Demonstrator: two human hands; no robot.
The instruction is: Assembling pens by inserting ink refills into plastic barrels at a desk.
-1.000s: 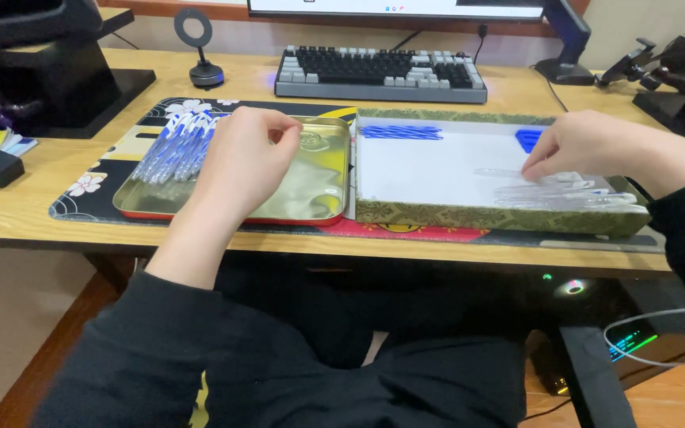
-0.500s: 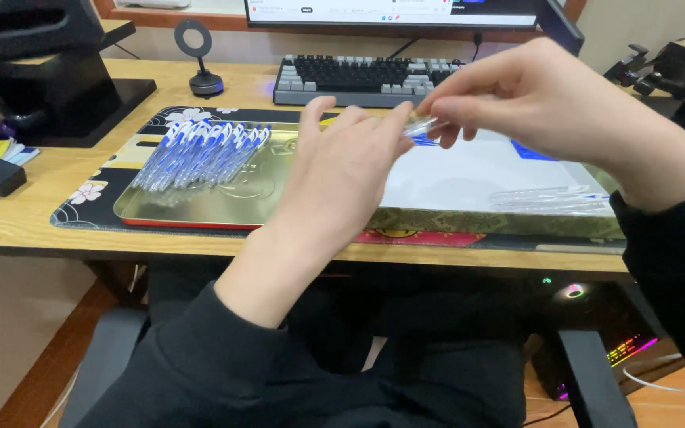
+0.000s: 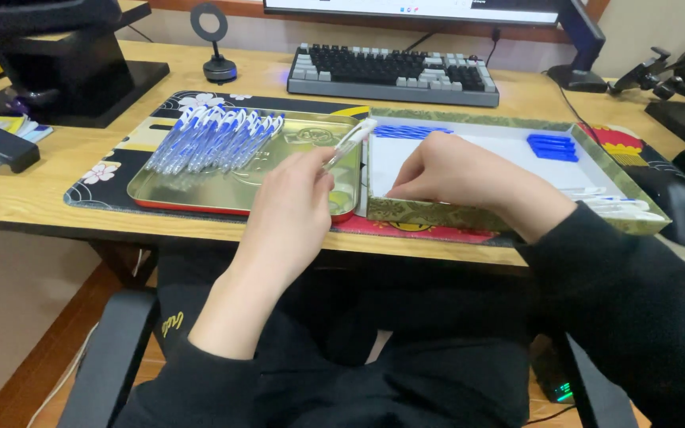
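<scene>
While the head camera looks down over the desk (image 3: pixel 57 202), the left hand (image 3: pixel 293 208) hovers above the near right corner of the gold metal tray (image 3: pixel 223 190), its thumb and fingers pinched narrow around a clear pen barrel (image 3: pixel 349 143) that slants up and away toward the tray's right edge. Over on the tray's far left part lies a fanned heap of blue-and-clear pens (image 3: pixel 216 139), tips pointing toward the far edge, well apart from that hand. The right hand (image 3: pixel 453 170) is down inside the shallow green-rimmed box (image 3: pixel 469 212) just beside the tray, fingers curled and pressed to the white floor near the box's near left corner; whether they pinch something there, I cannot tell, the knuckles hide it. At the box's far left edge sits a row of blue parts (image 3: pixel 407 131), and toward its far right a small cluster of blue caps (image 3: pixel 552 147). Along the near right edge lie white and clear pen pieces (image 3: pixel 616 204), partly behind the dark sleeve. Behind it all, at the desk's far edge, a grey keyboard (image 3: pixel 394 73); at the right edge, a black mouse (image 3: pixel 679 206).
</scene>
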